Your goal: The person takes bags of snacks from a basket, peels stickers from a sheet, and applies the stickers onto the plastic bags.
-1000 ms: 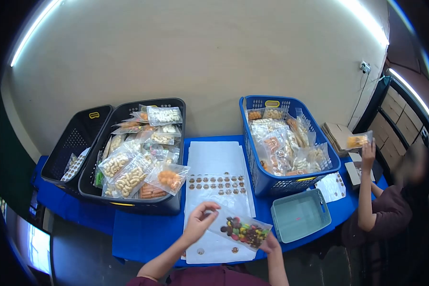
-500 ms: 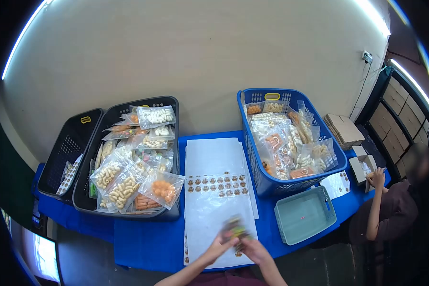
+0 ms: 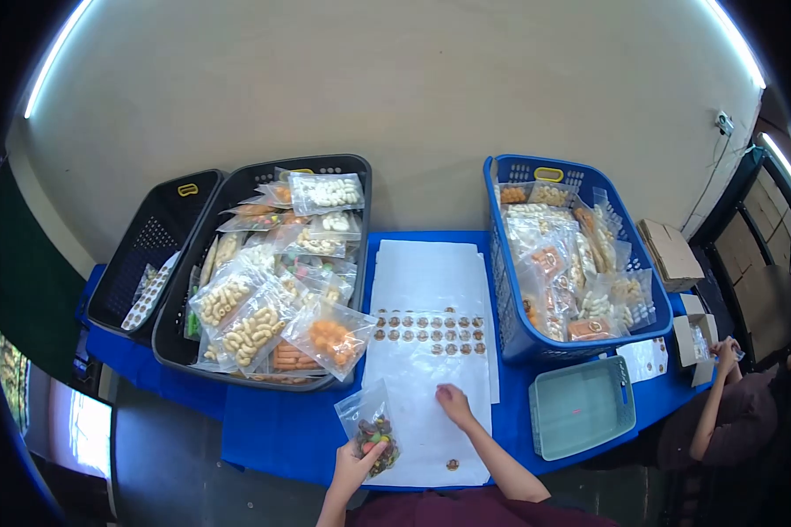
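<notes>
"Gripping the clear bag of coloured pieces (image 3: 376,435) is the left hand (image 3: 353,467) alone now, thumb and fingers clamped on its near, filled part. Half a second ago both hands were on it, and it was a blur."

"Where is the bag?"

"Over the near left edge of the sticker sheet (image 3: 417,272), its unfilled end pointing far. It was over the sheet itself before."

"And the right hand (image 3: 453,404)?"

"It has released the bag and sits over the sheet, on the near side of the sticker rows (image 3: 437,335). The fingers are bent; I can't tell whether they pinch anything small or touch the paper."

"Any change around them?"

"The large black basket (image 3: 174,347) on the left and the blue basket (image 3: 506,303) on the right look as full of bags as before. The green tray (image 3: 589,430) is still near right."

"The co-worker?"

"A second ago a bag of orange pieces was held up there. Now the co-worker's hand (image 3: 726,351) is low, just right of the white box (image 3: 681,338)."
</notes>
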Available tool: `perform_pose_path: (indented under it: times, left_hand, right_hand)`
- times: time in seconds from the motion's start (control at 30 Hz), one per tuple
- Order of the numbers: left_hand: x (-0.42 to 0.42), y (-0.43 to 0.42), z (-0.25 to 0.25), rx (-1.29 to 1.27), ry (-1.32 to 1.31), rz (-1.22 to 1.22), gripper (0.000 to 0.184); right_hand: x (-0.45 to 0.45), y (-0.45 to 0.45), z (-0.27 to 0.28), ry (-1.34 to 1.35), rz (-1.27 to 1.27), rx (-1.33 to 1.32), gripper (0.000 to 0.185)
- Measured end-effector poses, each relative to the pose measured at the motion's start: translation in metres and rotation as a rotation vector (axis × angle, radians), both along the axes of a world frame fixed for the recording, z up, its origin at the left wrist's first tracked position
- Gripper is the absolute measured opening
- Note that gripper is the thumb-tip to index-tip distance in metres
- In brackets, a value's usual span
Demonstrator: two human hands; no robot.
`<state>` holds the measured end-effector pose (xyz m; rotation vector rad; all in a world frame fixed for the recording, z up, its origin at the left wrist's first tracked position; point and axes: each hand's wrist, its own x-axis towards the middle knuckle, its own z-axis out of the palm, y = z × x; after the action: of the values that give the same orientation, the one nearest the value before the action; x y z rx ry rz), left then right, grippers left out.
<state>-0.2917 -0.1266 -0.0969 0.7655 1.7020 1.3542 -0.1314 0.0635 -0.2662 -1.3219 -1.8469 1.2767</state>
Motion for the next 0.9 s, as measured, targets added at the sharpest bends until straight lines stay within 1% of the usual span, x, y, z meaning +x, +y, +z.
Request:
perform_pose_path:
  times: [0.07,0.17,0.27,0.33,0.37,0.47,0.5,0.6,0.7,0.8,0.9]
  left_hand:
    - [0.0,-0.005,0.005,0.006,0.051,0.03,0.026]
    - [0.002,-0.01,0.001,-0.002,-0.002,0.07,0.027]
    - [0.006,-0.013,0.015,-0.069,0.055,0.044,0.028]
    - [0.008,-0.016,0.015,-0.084,0.106,0.043,0.029]
    - [0.01,-0.017,0.012,-0.067,0.071,0.06,0.03]
    - [0.014,-0.021,0.002,-0.057,0.002,0.066,0.03]
    - [0.015,-0.02,0.004,-0.057,-0.016,0.063,0.031]
    - [0.015,-0.013,0.021,-0.09,0.09,-0.067,0.03]
    - [0.016,-0.008,0.031,-0.031,0.151,-0.08,0.03]
    - [0.014,-0.013,0.033,-0.067,0.143,-0.105,0.03]
    - [0.013,-0.02,0.033,-0.052,0.107,-0.099,0.031]
  right_hand:
    - [-0.018,0.026,-0.013,-0.075,-0.011,0.204,0.025]
    - [-0.045,0.057,-0.023,-0.22,0.107,0.346,0.035]
    - [-0.056,0.075,-0.036,-0.293,-0.047,0.29,0.047]
    - [-0.058,0.084,-0.042,-0.278,-0.079,0.206,0.056]
    - [-0.061,0.085,-0.047,-0.27,-0.133,0.226,0.053]
    - [-0.056,0.093,-0.04,-0.264,-0.048,0.146,0.049]
    - [-0.053,0.093,-0.038,-0.262,-0.01,0.193,0.045]
    - [-0.051,0.099,-0.041,-0.289,0.068,0.115,0.046]
    - [-0.055,0.091,-0.042,-0.253,-0.074,0.303,0.045]
    - [-0.055,0.095,-0.041,-0.273,-0.065,0.206,0.042]
    - [-0.056,0.1,-0.038,-0.332,-0.023,0.14,0.041]
